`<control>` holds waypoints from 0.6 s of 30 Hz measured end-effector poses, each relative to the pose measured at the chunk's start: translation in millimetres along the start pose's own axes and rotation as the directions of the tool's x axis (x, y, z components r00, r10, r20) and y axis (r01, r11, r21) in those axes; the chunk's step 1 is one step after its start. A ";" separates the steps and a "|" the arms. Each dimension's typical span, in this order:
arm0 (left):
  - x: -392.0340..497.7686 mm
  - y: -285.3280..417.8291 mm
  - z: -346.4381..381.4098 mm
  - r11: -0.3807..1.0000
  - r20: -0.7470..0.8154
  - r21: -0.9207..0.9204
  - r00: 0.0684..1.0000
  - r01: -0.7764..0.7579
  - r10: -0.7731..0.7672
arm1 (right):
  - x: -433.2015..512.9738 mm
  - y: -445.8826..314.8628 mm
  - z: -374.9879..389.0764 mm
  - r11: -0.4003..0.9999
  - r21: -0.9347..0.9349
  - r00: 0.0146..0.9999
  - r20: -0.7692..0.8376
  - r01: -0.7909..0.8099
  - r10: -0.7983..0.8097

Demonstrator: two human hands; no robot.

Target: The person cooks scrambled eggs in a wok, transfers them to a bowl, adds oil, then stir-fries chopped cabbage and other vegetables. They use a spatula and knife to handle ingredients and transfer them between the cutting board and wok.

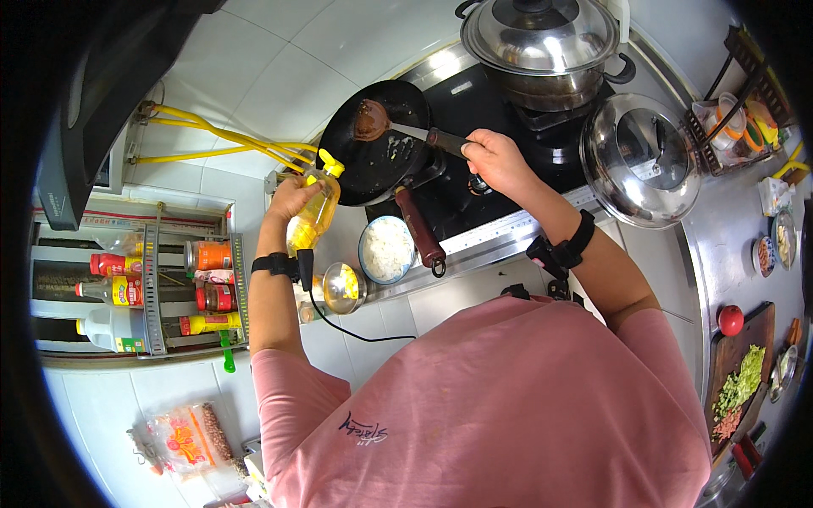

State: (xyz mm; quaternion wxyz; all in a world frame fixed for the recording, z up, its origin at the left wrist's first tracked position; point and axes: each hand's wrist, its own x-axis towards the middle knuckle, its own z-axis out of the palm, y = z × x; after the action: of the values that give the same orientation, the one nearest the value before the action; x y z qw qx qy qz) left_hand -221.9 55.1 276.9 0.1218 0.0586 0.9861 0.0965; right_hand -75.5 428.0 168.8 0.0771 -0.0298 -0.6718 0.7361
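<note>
In my left hand [293, 202] is a clear plastic bottle of yellow oil [315, 216], its yellow cap [331, 163] flipped up at the left edge of a black wok [346, 168]. My right hand [495, 157] grips the dark handle of a ladle [413, 131], whose brownish bowl [371, 120] lies over the wok's far side. Small food bits [400, 147] stick to the wok's inside. The wok's dark red handle [419, 228] points towards me. White rice fills a blue-rimmed bowl [386, 250] beside that handle. A glass bowl [343, 289] with yellow pieces stands close by.
A lidded steel pot [540, 54] stands on the black cooktop [454, 197]. A large steel lid [641, 162] leans over the right end. Farther right are a tomato [730, 320] and a cutting board [724, 362] with chopped food. Yellow pipes [216, 132] run behind; bottles fill a left shelf [152, 292].
</note>
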 end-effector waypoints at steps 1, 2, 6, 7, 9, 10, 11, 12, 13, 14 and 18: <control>0.2 -0.1 -0.4 1.000 0.019 0.006 1.000 0.015 -0.015 | -0.2 -0.2 0.4 1.000 -0.003 1.000 -0.002 -0.003 0.003; 0.1 0.0 -0.6 1.000 0.008 0.025 1.000 0.005 -0.006 | -0.4 -0.3 0.7 1.000 -0.006 1.000 -0.003 -0.006 0.006; -1.4 1.5 -0.2 1.000 -0.012 0.021 1.000 -0.003 0.003 | -1.5 -1.3 2.1 0.999 -0.031 1.000 -0.008 -0.009 0.009; -1.7 1.8 -0.2 1.000 -0.007 -0.001 1.000 -0.001 0.001 | -1.7 -1.8 2.2 0.999 -0.040 1.000 -0.004 -0.015 0.015; -1.5 2.7 -0.3 0.999 -0.018 0.046 1.000 -0.005 0.006 | -2.3 -2.9 2.7 0.998 -0.062 1.000 -0.001 -0.014 0.014; -1.1 3.2 -0.5 0.999 -0.011 0.053 1.000 0.008 -0.007 | -2.4 -3.4 3.0 0.997 -0.075 1.000 -0.002 -0.007 0.007; -0.5 3.8 -0.6 0.997 -0.012 0.077 1.000 -0.011 0.012 | -2.6 -3.8 3.3 0.996 -0.088 1.000 -0.005 -0.001 0.001; 0.1 4.5 -0.8 0.996 -0.004 0.092 1.000 -0.016 0.016 | -2.8 -4.0 3.7 0.996 -0.087 1.000 -0.004 -0.011 0.011; 0.4 5.1 -1.0 0.995 0.014 0.099 1.000 -0.012 0.011 | -2.8 -4.0 4.1 0.996 -0.085 1.000 -0.003 -0.021 0.020; 0.3 5.8 -1.1 0.992 0.007 0.125 1.000 -0.022 0.022 | -2.8 -3.8 4.5 0.996 -0.083 1.000 -0.003 -0.030 0.030; -1.1 9.8 -1.1 0.987 0.006 0.161 1.000 -0.019 0.019 | -1.6 -1.7 5.4 0.996 -0.086 1.000 -0.024 -0.009 0.007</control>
State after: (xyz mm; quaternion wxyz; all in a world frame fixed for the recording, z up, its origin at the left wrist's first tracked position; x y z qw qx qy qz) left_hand -220.2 64.3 280.2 0.1178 0.0779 0.9898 0.0175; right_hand -74.6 422.6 170.9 0.0806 -0.0445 -0.7018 0.7064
